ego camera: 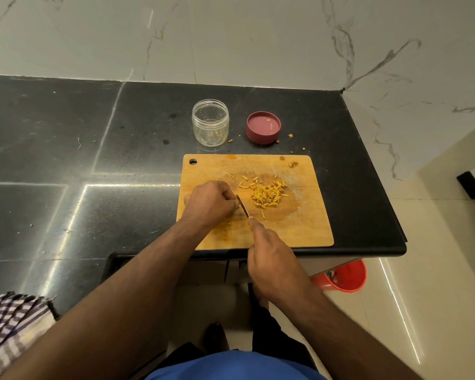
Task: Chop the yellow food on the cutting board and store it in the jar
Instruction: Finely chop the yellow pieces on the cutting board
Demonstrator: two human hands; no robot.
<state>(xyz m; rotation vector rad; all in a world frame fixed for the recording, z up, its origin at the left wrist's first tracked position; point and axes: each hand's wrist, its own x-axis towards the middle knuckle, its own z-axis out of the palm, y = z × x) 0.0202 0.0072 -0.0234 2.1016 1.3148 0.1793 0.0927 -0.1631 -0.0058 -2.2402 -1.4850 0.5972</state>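
Right hand (272, 253) gripping knife (243, 206), left hand (210, 202) curled, fingertips pressing cutting board (307, 223) beside blade

Both hands curled: left (210, 202) fisted, right (272, 256) gripping.

head cam | looks forward and steeply down | close over cutting board (307, 231) | single view
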